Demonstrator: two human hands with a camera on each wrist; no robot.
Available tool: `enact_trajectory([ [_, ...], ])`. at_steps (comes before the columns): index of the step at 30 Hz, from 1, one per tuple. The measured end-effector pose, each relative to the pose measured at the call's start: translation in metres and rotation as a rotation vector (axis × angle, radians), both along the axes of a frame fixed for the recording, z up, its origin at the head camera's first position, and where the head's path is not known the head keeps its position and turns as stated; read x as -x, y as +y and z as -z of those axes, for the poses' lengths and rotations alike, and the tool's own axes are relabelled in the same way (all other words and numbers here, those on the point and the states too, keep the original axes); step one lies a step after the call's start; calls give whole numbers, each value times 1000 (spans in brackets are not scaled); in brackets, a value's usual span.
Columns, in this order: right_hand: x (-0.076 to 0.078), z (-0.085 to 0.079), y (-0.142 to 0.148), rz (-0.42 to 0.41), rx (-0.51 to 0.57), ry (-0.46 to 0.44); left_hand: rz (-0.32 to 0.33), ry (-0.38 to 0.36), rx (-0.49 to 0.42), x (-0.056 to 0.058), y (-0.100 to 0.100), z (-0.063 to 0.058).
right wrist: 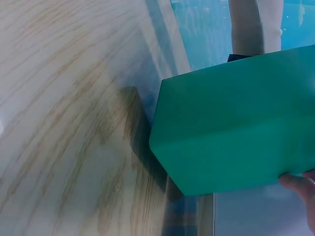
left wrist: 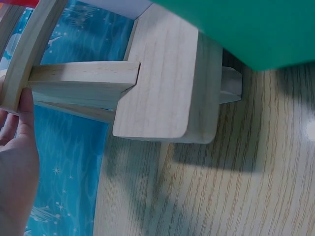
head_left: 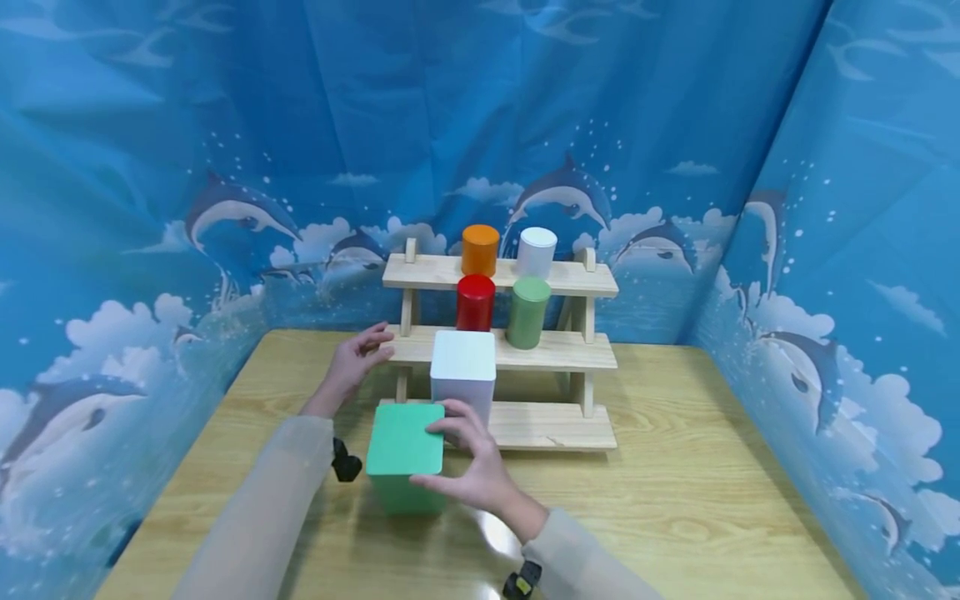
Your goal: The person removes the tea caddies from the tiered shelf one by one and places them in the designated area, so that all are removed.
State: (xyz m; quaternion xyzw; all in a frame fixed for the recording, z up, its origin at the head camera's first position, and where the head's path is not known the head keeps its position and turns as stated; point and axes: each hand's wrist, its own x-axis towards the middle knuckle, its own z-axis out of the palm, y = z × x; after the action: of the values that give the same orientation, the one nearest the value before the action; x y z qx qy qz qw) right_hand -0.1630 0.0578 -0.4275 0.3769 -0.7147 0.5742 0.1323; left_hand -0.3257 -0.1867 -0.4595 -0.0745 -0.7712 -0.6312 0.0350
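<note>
A green box stands before the left end of a three-tier wooden display stand. My right hand grips this box at its right side, thumb at the front corner and fingers at the back one. The right wrist view shows the thumb pressed to the green box, whose lower end lies over its shadow. My left hand holds the left end of the middle shelf between thumb and fingers. Directly behind the green box, a white box sits on the lowest shelf.
An orange cylinder and a white cylinder stand on the top shelf. On the middle shelf are a red cylinder and a green cylinder. A blue dolphin-print curtain encloses the wooden table at the back and sides.
</note>
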Motion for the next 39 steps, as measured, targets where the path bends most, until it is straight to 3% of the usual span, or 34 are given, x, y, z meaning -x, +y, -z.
enact_trajectory([
  [23, 0, 6, -13, 30, -20, -126, 6, -3, 40, -3, 1, -3],
  [30, 18, 43, -15, 58, -34, -112, 31, -41, 38, -19, 6, -25],
  [39, 20, 46, -14, 84, -106, -14, 23, -37, 40, -18, 6, -27],
])
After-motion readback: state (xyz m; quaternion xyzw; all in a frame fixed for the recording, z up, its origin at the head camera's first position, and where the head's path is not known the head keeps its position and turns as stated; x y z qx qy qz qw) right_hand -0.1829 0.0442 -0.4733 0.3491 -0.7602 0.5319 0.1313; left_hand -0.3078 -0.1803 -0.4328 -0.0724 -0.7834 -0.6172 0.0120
